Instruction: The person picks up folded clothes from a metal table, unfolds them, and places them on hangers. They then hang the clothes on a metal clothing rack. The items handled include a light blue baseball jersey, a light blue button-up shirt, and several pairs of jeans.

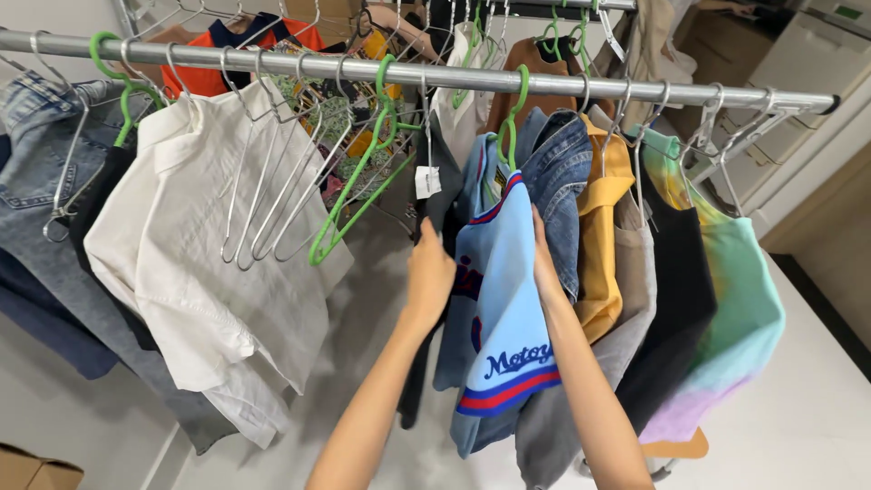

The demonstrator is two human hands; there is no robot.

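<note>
Both hands press flat and open against one light blue jersey point(499, 299) on a green hanger point(513, 122): the left hand point(430, 272) on its left edge, the right hand point(544, 263) on its right. Left of them hang one white shirt point(195, 245) and about five empty wire hangers point(272, 191); right of them hangs one yellow shirt point(601, 245).

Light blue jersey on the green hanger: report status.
Left hand and right hand flank light blue jersey. Hangs on metal rail. Denim jacket crowds behind.

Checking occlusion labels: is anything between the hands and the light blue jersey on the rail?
Nothing visible. The left hand touches the left edge of the light blue jersey and the right hand its right edge, beside the denim jacket. The jersey hangs from a green hanger on the rail.
</note>
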